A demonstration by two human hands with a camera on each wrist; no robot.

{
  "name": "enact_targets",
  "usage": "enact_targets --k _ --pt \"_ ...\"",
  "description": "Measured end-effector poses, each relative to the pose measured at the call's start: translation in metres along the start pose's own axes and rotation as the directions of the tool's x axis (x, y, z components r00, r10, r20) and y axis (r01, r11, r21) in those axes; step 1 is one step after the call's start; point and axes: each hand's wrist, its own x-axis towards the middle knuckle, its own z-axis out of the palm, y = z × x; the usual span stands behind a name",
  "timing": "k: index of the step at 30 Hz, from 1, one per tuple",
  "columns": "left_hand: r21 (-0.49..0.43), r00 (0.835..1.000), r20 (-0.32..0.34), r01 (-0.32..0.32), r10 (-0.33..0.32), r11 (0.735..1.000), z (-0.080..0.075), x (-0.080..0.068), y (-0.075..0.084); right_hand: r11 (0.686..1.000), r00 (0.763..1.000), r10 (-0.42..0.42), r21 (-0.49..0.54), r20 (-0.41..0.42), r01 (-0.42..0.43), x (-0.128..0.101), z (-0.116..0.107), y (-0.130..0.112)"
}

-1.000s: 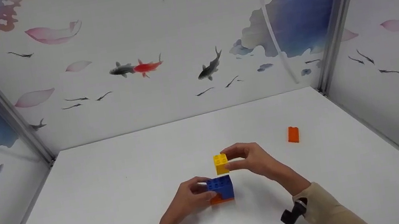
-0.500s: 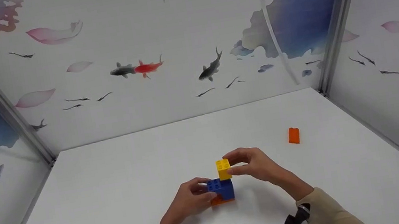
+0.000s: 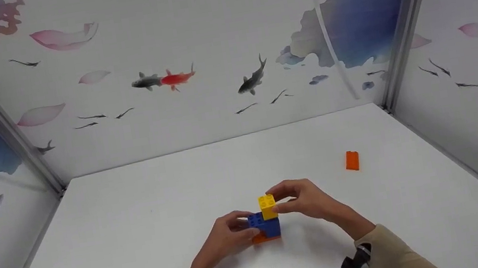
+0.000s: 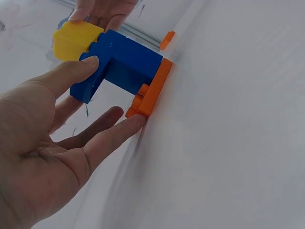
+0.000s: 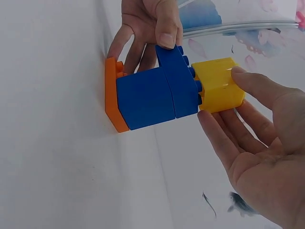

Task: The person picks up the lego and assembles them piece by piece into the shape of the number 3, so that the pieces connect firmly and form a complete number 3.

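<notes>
Top brick (image 3: 267, 206): bright yellow, plain.
Middle brick (image 3: 267, 226): deep blue, plain.
Base plate (image 3: 261, 239): orange, plain.
Loose brick (image 3: 352, 160), near the table's far right corner: orange.
Table (image 3: 138, 226): plain white.
Walls (image 3: 208, 62): pale grey, printed with blue washes, pink petals, one red fish and dark grey fish.
Sleeves (image 3: 397, 253): beige.

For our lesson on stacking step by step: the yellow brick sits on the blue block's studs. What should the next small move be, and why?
Probably press the yellow brick straight down. The right hand pinches it, and blue studs show in a gap beneath it, so it looks not fully seated on the blue block. The left hand steadies the stack on its orange base plate.
</notes>
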Motion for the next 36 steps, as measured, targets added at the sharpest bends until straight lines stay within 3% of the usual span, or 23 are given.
enact_targets --k 36 --pt "-0.022 1.000 0.021 -0.005 0.005 1.000 -0.0019 0.0010 -0.0025 0.994 0.996 -0.078 -0.073 0.040 0.081 -0.0010 -0.0022 -0.0033"
